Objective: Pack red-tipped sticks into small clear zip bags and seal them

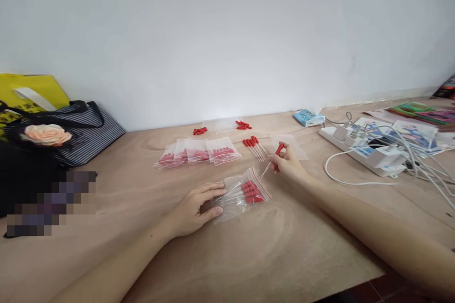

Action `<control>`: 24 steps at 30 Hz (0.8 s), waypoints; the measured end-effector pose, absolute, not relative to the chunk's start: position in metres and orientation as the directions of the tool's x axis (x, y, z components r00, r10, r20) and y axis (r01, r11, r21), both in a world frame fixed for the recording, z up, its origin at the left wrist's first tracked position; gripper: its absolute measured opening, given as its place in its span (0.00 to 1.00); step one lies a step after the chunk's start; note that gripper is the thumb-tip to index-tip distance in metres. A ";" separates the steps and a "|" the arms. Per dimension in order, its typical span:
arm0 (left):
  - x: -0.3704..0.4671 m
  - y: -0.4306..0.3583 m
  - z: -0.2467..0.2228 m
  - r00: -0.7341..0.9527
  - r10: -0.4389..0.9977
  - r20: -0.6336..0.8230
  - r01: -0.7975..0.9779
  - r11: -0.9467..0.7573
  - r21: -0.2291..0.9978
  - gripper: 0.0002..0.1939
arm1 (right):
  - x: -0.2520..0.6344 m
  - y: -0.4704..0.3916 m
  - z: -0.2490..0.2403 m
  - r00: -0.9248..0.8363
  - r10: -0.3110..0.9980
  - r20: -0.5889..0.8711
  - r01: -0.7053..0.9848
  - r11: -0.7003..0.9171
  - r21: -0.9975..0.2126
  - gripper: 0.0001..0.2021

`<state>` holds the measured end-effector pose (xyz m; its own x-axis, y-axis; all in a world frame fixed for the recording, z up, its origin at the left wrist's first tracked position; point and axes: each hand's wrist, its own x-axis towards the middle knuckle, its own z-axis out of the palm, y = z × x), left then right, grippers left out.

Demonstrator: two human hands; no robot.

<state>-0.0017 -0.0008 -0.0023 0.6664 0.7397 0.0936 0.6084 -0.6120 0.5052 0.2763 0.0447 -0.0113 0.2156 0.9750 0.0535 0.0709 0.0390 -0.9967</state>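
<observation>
Left hand lies flat, pinning the clear zip bag of red-capped droppers to the brown surface. Right hand pinches one red-capped glass dropper beside it. Advisable: hold the bag mouth steady, insert tip-first.

On the worktop, filled bags lie behind the open bag; loose droppers right of them, power strip far right.

Matt, grainy plywood table at lower frame; glossy clear plastic bag at centre holds red rubber-tipped clear droppers; striped cloth bag at left; smooth white plastic power strip at right.
</observation>
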 end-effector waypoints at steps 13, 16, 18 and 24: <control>-0.002 -0.005 0.001 0.636 0.769 0.072 0.629 -0.569 0.529 0.26 | 0.249 0.016 -0.018 0.013 1.000 0.003 -0.259 0.006 -0.966 0.18; -0.001 -0.005 0.001 0.645 0.760 0.074 0.621 -0.578 0.529 0.25 | 0.249 0.014 -0.020 -0.102 0.995 -0.007 -0.107 -0.018 -0.994 0.19; -0.001 -0.005 0.001 0.644 0.761 0.075 0.624 -0.580 0.523 0.25 | 0.249 0.015 -0.021 -0.180 0.983 -0.040 -0.038 -0.048 -0.998 0.19; -0.002 -0.004 0.000 0.633 0.771 0.065 0.650 -0.575 0.497 0.25 | 0.249 0.019 -0.021 -0.277 0.947 -0.162 -0.033 -0.178 -0.983 0.17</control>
<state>-0.0019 -0.0040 -0.0002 0.6334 0.7711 0.0648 0.6497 -0.5755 0.4967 0.2492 0.0192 -0.0214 -0.2769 0.9471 -0.1625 -0.0329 -0.1783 -0.9834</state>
